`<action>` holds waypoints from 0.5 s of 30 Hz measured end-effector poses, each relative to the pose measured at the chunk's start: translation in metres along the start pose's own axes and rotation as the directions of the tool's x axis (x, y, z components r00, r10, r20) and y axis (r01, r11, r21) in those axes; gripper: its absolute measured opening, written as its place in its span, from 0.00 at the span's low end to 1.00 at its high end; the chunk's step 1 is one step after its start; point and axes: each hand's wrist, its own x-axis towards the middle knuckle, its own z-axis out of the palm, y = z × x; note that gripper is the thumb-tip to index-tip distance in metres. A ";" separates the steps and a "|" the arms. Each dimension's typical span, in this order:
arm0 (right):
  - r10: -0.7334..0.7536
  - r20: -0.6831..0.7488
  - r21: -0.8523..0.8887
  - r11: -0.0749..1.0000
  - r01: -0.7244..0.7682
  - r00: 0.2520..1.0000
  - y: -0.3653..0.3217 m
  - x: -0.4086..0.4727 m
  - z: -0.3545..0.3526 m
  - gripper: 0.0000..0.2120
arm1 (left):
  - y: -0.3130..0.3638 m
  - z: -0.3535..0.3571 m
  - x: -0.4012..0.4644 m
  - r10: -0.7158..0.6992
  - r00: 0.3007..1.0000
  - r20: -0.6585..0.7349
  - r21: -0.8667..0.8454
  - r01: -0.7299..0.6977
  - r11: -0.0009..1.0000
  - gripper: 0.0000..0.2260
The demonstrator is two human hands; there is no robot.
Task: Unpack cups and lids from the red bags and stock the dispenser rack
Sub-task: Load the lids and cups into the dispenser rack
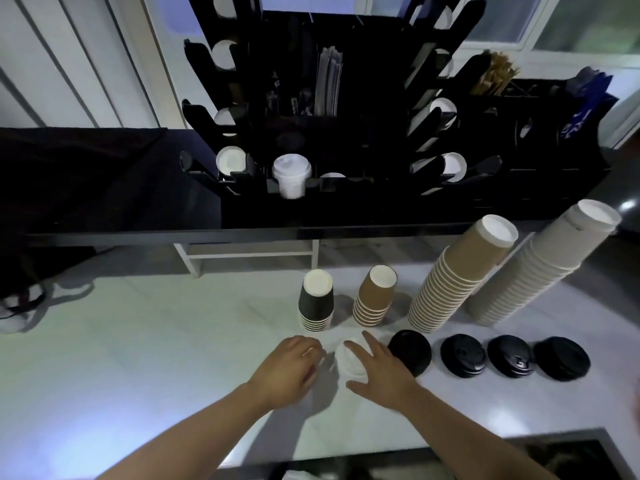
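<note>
- step, as i judge it: gathering white lids (350,361) off the worktop (138,341) for the rack (332,140).
- right hand (382,370) spread flat, fingers on the lid stack, gripping nothing.
- left hand (289,363) loosely curled just beside it; grip unclear.
- black lids (410,351) and cup stacks (453,278) wait nearby.
- next: close both hands round the stack, lift to the rack.

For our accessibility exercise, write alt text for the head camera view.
Two bare hands, left hand and right hand, flank a white plastic lid stack on a white counter, before four upside-down paper cup stacks, four black lid piles and a black dispenser rack.
</note>
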 end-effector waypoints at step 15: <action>0.056 -0.188 0.102 0.994 -0.037 0.981 -0.017 0.008 0.022 0.41 | 0.001 -0.008 -0.007 -0.057 0.997 -0.044 -0.037 0.055 0.998 0.14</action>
